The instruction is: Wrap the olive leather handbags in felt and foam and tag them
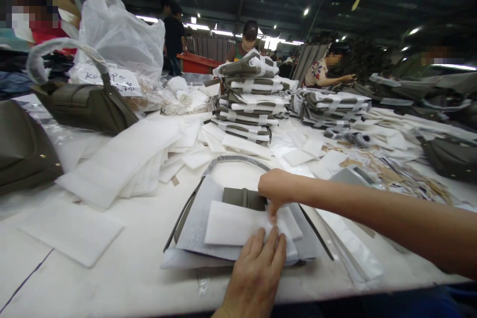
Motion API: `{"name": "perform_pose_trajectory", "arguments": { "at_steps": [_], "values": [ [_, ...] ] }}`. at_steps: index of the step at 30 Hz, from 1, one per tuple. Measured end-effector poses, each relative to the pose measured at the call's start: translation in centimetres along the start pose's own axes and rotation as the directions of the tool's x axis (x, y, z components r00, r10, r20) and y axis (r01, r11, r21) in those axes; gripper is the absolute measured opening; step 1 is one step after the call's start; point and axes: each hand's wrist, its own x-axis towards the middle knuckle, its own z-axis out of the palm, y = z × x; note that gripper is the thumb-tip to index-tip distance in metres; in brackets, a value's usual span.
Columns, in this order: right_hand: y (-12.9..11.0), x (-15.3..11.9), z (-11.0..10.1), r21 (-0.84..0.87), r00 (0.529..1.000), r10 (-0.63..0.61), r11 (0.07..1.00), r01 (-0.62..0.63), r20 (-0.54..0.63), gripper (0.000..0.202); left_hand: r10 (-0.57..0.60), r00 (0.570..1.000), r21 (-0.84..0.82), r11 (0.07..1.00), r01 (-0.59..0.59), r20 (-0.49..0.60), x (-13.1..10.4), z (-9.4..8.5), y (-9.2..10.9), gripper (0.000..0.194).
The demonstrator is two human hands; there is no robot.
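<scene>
A grey-olive handbag (pixel 244 198) lies on the table in front of me, its wrapped handle (pixel 238 159) pointing away. Grey tissue-like paper (pixel 197 223) covers much of its front, and a white foam sheet (pixel 233 223) rests over the lower part of the flap. My left hand (pixel 259 268) lies flat, fingers stretched out on the foam and a clear plastic piece at its right part. Just above, my right hand (pixel 278 191) is closed with fingers curled and thumb pointing down at the foam's right end; whatever it pinches is hidden.
Loose white foam sheets (pixel 126 159) spread to the left, beside upright olive handbags (pixel 82 104). Wrapped bags stand in a stack (pixel 249 104) behind, with a second stack (pixel 335 109) to its right. Clear plastic sleeves (pixel 350 243) lie right. Other people (pixel 320 69) are farther back.
</scene>
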Motion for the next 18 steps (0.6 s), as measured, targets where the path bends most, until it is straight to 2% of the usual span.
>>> {"name": "perform_pose_trajectory", "arguments": {
  "at_steps": [3, 5, 8, 11, 13, 16, 18],
  "values": [
    [1.4, 0.1, 0.3, -0.076, 0.999, -0.025, 0.997, 0.027, 0.021, 0.053, 0.005, 1.000, 0.017, 1.000, -0.005, -0.011, 0.0, 0.0, 0.0, 0.049],
    [2.5, 0.5, 0.7, -0.036, 0.999, -0.045, 0.998, 0.044, -0.024, 0.053, 0.002, 1.000, 0.031, 1.000, -0.002, -0.021, 0.0, 0.1, 0.1, 0.049],
    [4.0, 1.4, 1.6, 0.105, 0.997, -0.061, 0.992, 0.066, -0.050, 0.051, 0.002, 0.999, 0.052, 0.999, 0.000, -0.035, -0.1, 0.2, 0.1, 0.049],
    [5.3, 2.1, 2.7, 0.323, 0.998, -0.066, 0.944, 0.065, -0.010, 0.049, 0.005, 0.999, 0.064, 0.998, -0.003, -0.033, -0.1, 0.5, 0.0, 0.047],
    [6.1, 2.3, 3.4, 0.409, 0.998, -0.065, 0.911, 0.057, 0.007, 0.047, 0.009, 0.999, 0.067, 0.998, -0.007, -0.041, -0.2, 0.7, 0.0, 0.044],
    [7.2, 2.2, 3.8, 0.425, 1.000, -0.021, 0.905, 0.028, -0.021, 0.037, 0.022, 0.999, 0.067, 0.998, -0.020, -0.023, -0.4, 0.6, -0.1, 0.041],
    [7.6, 1.7, 3.7, 0.412, 0.994, 0.066, 0.911, -0.025, -0.085, 0.026, 0.027, 0.999, 0.070, 0.997, -0.028, 0.026, -0.5, 0.4, -0.1, 0.040]
  ]
}}
